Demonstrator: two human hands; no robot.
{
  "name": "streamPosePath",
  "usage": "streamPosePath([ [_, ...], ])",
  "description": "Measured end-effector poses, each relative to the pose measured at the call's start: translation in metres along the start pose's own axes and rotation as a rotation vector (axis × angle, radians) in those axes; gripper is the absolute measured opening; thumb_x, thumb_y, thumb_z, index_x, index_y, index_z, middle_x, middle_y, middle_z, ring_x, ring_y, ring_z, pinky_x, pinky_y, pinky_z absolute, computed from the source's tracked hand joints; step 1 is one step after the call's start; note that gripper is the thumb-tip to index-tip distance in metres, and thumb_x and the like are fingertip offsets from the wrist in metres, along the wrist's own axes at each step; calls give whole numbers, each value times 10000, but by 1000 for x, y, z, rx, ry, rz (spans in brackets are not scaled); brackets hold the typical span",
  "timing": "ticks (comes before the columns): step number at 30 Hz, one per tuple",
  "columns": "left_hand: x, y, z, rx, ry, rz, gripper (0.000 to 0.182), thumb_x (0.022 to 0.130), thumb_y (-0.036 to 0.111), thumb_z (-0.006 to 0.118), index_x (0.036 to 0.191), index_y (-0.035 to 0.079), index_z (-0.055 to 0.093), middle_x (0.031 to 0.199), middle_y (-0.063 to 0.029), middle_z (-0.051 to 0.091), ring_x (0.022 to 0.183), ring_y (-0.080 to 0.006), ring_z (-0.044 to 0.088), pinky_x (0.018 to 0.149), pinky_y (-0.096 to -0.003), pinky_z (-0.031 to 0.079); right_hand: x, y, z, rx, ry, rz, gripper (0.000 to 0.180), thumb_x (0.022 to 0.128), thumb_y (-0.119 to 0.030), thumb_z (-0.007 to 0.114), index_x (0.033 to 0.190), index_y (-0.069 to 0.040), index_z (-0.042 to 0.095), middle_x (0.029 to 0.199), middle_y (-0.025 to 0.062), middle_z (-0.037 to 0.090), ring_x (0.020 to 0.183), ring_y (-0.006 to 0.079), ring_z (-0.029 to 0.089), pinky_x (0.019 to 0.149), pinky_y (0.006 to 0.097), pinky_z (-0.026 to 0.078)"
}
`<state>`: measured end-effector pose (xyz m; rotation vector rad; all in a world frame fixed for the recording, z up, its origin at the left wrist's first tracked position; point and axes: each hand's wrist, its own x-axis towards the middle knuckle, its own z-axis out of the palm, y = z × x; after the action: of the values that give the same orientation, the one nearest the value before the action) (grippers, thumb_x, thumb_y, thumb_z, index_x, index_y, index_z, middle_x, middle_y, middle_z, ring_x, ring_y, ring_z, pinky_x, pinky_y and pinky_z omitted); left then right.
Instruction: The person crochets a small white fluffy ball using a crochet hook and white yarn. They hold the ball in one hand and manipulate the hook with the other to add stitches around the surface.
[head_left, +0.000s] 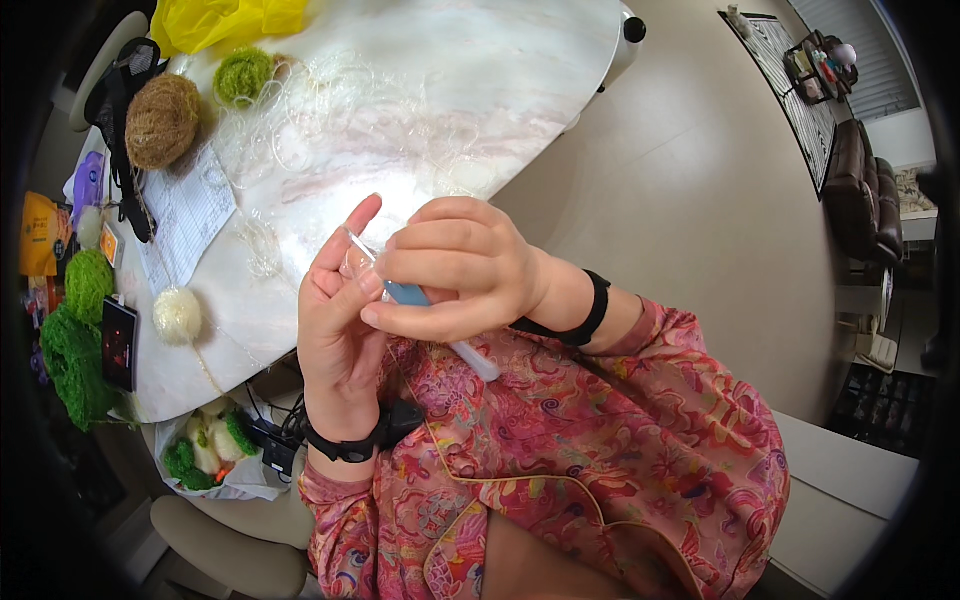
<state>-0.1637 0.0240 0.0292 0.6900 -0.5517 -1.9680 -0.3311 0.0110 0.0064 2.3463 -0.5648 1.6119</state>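
My right hand (465, 266) grips a crochet hook with a blue thumb rest (407, 293) and a pale handle (476, 361) that sticks out below the palm. The hook's shaft runs up and left towards my left hand (341, 307). Between the left thumb and fingers I pinch a small piece of clear, shiny yarn work (358, 259), and the shaft meets it there. The left index finger points up, apart from the thumb. The hook's tip is hard to make out against the yarn. Loose translucent yarn (300, 142) lies tangled on the marble-look table (525, 67) beyond my hands.
A brown yarn ball (163, 120), a green one (242, 75) and a cream one (178, 315) sit on the table. Near them are a written-on paper sheet (187, 210), a phone-like screen (120, 345) and a yellow plastic bag (225, 22). A bag of yarn pieces (214, 450) stands lower left.
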Motion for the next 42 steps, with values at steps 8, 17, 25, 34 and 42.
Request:
streamPosePath([
  [8,2,1,-7,50,-7,42,731,755,10,645,1398,-86,311,1057,-169,599,996,-258,620,910,-376,513,0,-12,-4,946,304,840,173,993,-185,509,1045,-20,509,990,110,653,856,154,639,752,277,507],
  [17,0,-6,-8,202,-13,113,708,776,-39,620,1413,-76,312,1056,-94,634,971,-139,616,884,-259,480,2,4,-1,221,12,315,185,778,-90,666,962,-80,644,880,43,635,752,219,629,657,297,500],
  [25,-1,6,7,77,-53,-30,767,712,-22,659,1401,-96,330,900,-61,635,1005,-175,631,934,-289,470,-2,-4,-2,747,74,769,107,932,-143,584,990,-61,620,917,75,654,769,189,642,686,311,521],
  [34,-3,1,-1,367,28,183,745,735,-70,658,1400,-109,323,823,6,594,771,-80,614,775,-214,511,14,-7,-10,684,17,839,155,955,-192,550,941,-52,613,992,66,639,803,174,640,689,291,509],
  [42,-8,6,-5,115,-42,23,737,694,-61,663,1370,-114,374,859,-29,628,804,-101,632,768,-231,517,3,2,-5,786,160,637,88,941,-111,563,923,-49,623,934,147,652,730,194,614,625,285,504],
])
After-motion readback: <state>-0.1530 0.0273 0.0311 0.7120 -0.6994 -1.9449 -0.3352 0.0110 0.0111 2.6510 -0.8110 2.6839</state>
